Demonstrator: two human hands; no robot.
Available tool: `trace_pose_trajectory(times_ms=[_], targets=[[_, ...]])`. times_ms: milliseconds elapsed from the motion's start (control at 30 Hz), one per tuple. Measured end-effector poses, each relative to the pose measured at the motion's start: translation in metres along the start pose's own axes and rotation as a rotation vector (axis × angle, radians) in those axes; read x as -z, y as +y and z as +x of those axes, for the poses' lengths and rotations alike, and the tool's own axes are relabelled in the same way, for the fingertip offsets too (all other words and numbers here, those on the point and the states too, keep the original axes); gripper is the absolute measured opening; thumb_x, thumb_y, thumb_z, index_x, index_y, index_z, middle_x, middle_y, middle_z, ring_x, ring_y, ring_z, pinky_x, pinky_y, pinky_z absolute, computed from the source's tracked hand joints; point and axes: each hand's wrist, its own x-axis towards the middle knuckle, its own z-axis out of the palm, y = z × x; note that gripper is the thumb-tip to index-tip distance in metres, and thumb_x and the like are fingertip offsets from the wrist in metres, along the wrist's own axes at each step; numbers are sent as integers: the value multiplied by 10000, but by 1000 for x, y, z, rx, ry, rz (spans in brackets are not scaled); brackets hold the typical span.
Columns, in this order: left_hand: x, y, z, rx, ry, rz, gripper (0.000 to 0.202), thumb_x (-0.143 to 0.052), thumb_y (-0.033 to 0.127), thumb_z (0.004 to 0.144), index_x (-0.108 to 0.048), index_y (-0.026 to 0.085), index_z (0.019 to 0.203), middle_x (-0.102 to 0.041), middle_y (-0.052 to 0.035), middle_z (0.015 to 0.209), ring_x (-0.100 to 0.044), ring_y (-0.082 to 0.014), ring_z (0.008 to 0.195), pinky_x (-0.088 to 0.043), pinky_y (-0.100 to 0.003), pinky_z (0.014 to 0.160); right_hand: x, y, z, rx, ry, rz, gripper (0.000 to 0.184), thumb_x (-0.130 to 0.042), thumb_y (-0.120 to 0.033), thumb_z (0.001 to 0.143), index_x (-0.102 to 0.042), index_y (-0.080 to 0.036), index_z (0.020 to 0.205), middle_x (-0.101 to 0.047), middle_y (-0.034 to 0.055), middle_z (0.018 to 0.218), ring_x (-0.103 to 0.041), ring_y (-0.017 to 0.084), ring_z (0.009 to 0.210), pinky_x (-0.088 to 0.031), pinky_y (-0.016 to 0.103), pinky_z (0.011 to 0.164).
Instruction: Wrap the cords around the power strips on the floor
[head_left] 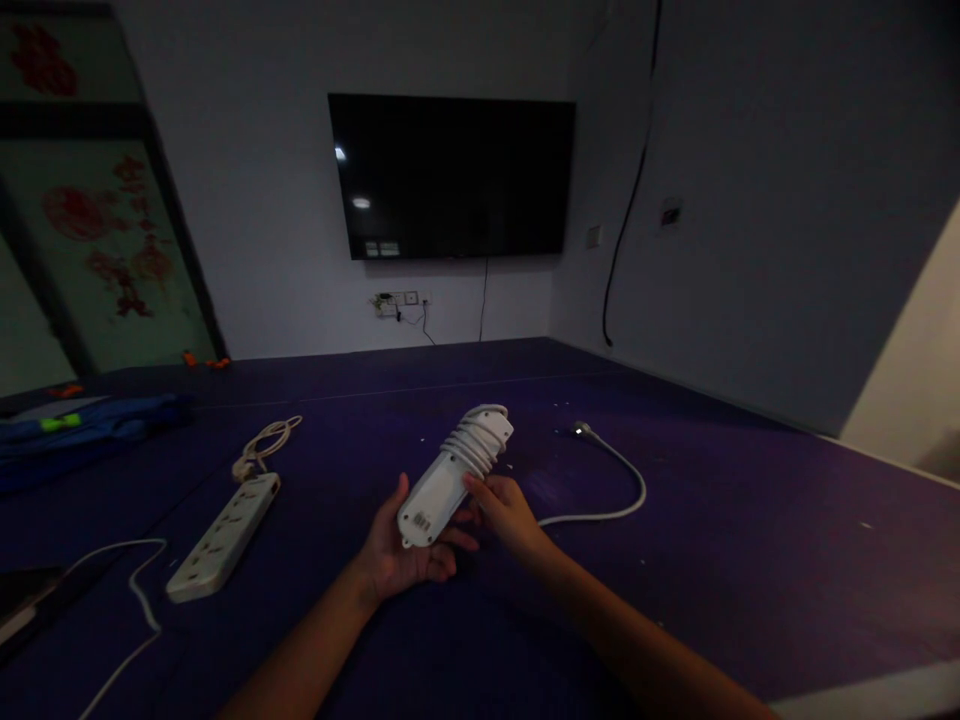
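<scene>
A white power strip (450,478) is held above the purple mat, its own cord wound in several turns around its far end. My left hand (401,552) cups the near end from below, fingers closed around it. My right hand (504,512) pinches the white cord (609,495) beside the strip; the loose length runs right along the mat and curves back to its plug (580,430).
A second white power strip (223,536) lies on the mat (750,560) at left with its coiled cord (262,445). Another white cable (135,590) trails at lower left. Blue fabric (90,425) lies far left. A dark wall-mounted TV (454,175) hangs ahead.
</scene>
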Motion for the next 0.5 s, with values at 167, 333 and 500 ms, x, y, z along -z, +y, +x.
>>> trace_pose_trajectory(times_ms=[167, 333, 500], targets=[[7, -5, 1, -169, 12, 103, 550, -451, 523, 829, -606, 18, 983, -680, -140, 710, -579, -127, 407, -370, -197, 367, 2, -3, 1, 74, -136, -1, 594, -475, -750, 659, -504, -170, 534, -443, -33, 381, -334, 56, 320, -224, 200, 349], [-4, 0, 0, -309, 163, 165, 467, -523, 473, 793, -617, 41, 946, -633, -87, 624, -492, -83, 362, -315, -181, 338, 10, 0, 7, 6, -190, -86, 625, -419, -751, 691, -580, -148, 674, -467, -39, 380, -329, 66, 274, -202, 197, 321], [-9, 11, -1, -484, 397, 120, 417, -561, 437, 768, -630, 45, 894, -604, -67, 605, -456, -59, 388, -330, -168, 360, 16, 6, 12, 20, -146, -334, 584, -344, -623, 829, -634, -133, 699, -454, -32, 391, -386, 82, 331, -264, 201, 384]])
